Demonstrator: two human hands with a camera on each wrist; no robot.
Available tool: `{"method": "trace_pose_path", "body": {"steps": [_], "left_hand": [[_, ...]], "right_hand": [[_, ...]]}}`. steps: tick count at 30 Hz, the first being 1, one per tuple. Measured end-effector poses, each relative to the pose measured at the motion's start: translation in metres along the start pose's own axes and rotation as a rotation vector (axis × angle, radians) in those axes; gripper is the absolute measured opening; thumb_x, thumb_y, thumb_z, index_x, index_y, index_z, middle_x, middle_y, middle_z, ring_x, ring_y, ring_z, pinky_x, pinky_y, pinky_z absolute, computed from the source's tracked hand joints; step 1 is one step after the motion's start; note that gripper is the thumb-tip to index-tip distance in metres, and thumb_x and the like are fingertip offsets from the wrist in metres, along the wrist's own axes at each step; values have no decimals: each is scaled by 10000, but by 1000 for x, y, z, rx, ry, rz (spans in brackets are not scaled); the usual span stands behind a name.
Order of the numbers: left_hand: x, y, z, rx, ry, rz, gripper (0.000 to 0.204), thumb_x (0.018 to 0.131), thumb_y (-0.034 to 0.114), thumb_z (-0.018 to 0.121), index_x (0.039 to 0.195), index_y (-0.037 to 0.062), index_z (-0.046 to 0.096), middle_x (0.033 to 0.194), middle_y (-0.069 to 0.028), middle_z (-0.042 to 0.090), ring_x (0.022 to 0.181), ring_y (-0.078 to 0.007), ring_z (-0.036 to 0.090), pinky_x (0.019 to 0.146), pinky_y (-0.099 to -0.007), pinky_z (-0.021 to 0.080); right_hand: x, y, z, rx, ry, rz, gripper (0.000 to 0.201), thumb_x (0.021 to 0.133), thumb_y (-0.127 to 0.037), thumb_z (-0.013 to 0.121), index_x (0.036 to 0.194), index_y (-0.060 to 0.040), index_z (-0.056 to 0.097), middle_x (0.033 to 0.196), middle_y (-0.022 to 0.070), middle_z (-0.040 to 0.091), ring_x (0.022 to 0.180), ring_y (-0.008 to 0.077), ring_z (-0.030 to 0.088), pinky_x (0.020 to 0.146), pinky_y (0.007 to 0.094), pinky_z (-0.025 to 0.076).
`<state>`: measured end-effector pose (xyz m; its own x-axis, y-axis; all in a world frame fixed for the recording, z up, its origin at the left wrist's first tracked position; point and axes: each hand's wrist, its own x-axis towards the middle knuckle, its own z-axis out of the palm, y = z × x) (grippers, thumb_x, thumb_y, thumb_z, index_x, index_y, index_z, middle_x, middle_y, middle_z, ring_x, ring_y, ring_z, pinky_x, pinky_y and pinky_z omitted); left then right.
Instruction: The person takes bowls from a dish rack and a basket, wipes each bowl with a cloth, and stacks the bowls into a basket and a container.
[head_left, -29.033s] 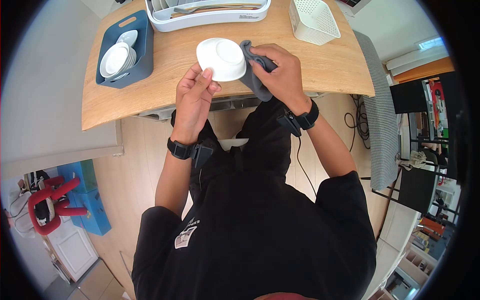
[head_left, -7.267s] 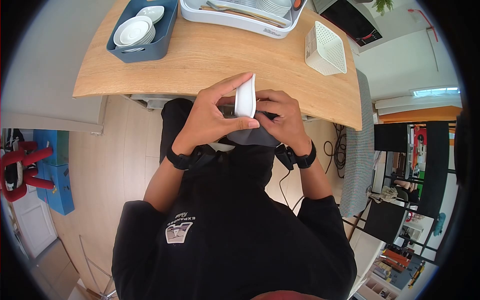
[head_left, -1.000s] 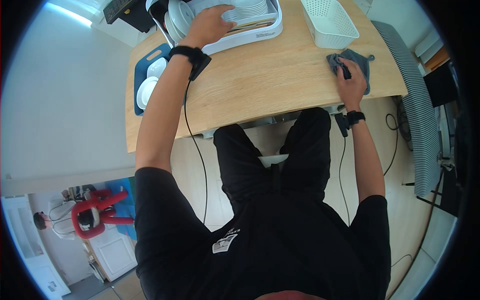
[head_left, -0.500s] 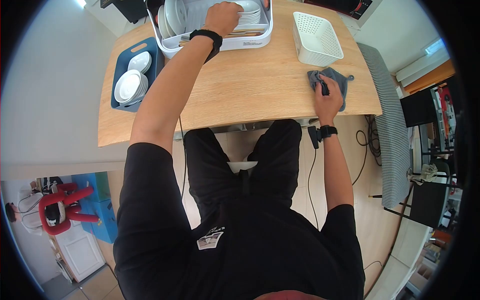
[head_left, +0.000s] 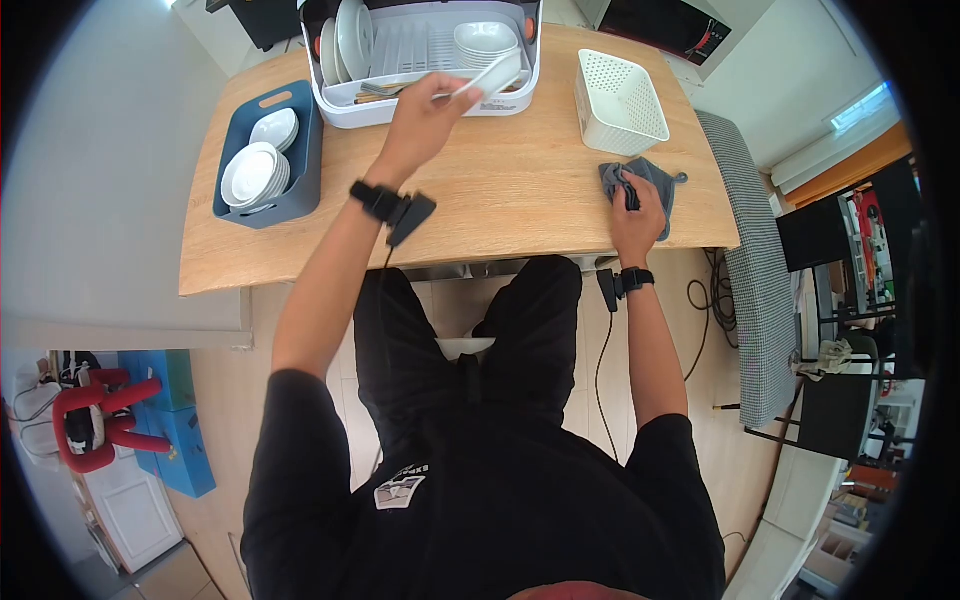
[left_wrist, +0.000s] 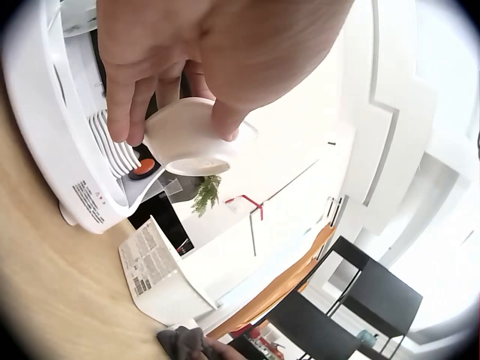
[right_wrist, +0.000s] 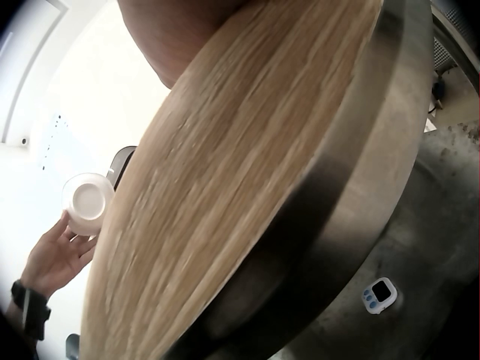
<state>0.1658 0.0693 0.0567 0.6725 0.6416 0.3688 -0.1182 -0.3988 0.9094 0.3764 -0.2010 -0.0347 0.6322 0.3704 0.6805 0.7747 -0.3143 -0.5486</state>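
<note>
1. The desk (head_left: 480, 215) is spreading across the upper half of the head view, carrying everything in use.

2. The dish rack (head_left: 400, 117) is standing at top centre, its plates (head_left: 352, 45) leaning on edge at the left and a stack of white dishes (head_left: 486, 42) sitting at the right. Half a second ago the left hand (head_left: 420, 125) was reaching over that stack; now it is drawing back toward the person.

3. The blue-grey bin (head_left: 308, 175) is resting at upper left, holding two groups of white crockery (head_left: 255, 178) and showing no change that I am noticing.

4. The white basket (head_left: 630, 140) is standing at upper right, near the cloth.

5. The grey cloth (head_left: 656, 176) is lying on the desk at right of centre. The right hand (head_left: 637, 215) is staying there, grasping its bunched part.

6. The left hand is gripping one white dish (head_left: 490, 80) by the edge, thumb on one side and fingers on the other.

7. That dish is hanging tilted at upper centre, appearing over the rack's front edge and turning its underside toward the right-wrist view. As I am reading it, a single dish is now entering the work, while dish and cloth are remaining well apart.
</note>
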Motion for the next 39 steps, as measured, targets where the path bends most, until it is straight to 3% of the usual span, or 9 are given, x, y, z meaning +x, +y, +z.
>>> {"method": "trace_pose_path", "body": {"steps": [1,3,8,12,18,23,27,31,39], "left_hand": [[-24,-3,2,-156,20,12,255,960,234,738,1053,7,668,935,-40,690,845,-64,598,746,-230,480],[-73,-3,0,-323,67,-157,168,966,167,725,1003,15,663,954,-19,684,869,-66,601,781,-234,482],[-167,0,-6,-597,179,-210,100,918,49,749,937,43,650,1135,-115,703,1064,-146,637,945,-292,500],[-206,-3,-2,-718,191,-265,115,889,6,763,891,51,657,1182,-142,697,1074,-161,644,971,-326,504],[-214,6,18,-835,258,-402,109,942,120,740,982,47,670,1132,-99,701,1006,-128,652,950,-333,532],[-200,27,32,-870,281,-499,222,1004,254,673,1041,35,657,1051,-46,689,1012,-106,642,945,-334,551],[-198,28,36,-875,212,-529,249,1047,299,589,1086,58,637,1135,-62,688,1078,-156,655,1004,-392,530],[-204,28,46,-890,161,-509,292,1037,335,611,1020,47,658,1059,-45,688,1043,-121,643,965,-338,539],[-197,53,44,-1087,228,-503,275,1039,332,607,1005,62,655,1055,-42,689,1045,-125,645,1015,-342,506]], "right_hand": [[0,2,1,-1,-1,-8,252,820,-46,720,1067,-84,744,1066,98,720,956,278,698,842,353,545],[-1,3,0,-14,-7,-24,253,819,-46,721,1068,-84,744,1065,98,720,953,279,697,840,353,545],[-1,3,2,7,-9,-57,261,814,-39,723,1069,-88,748,1055,102,719,952,276,698,841,341,545],[2,1,8,39,-50,-77,253,818,-29,728,1067,-69,744,1056,103,723,958,263,701,848,336,545],[15,-56,11,337,-81,-39,227,852,-5,745,1079,-3,736,1049,87,727,959,155,667,875,278,508],[5,-120,18,460,-189,-53,246,823,22,735,1064,-25,741,1052,101,731,979,203,693,872,306,531],[-16,-169,13,553,-350,-154,239,811,41,745,1045,-1,742,1069,113,722,978,204,695,868,297,535],[-20,-170,14,586,-361,-111,222,820,48,747,1039,17,739,1082,120,717,985,196,690,870,286,531],[-32,-154,6,553,-374,-58,225,828,54,749,1051,31,726,1102,132,713,1012,193,682,915,287,510]]}}
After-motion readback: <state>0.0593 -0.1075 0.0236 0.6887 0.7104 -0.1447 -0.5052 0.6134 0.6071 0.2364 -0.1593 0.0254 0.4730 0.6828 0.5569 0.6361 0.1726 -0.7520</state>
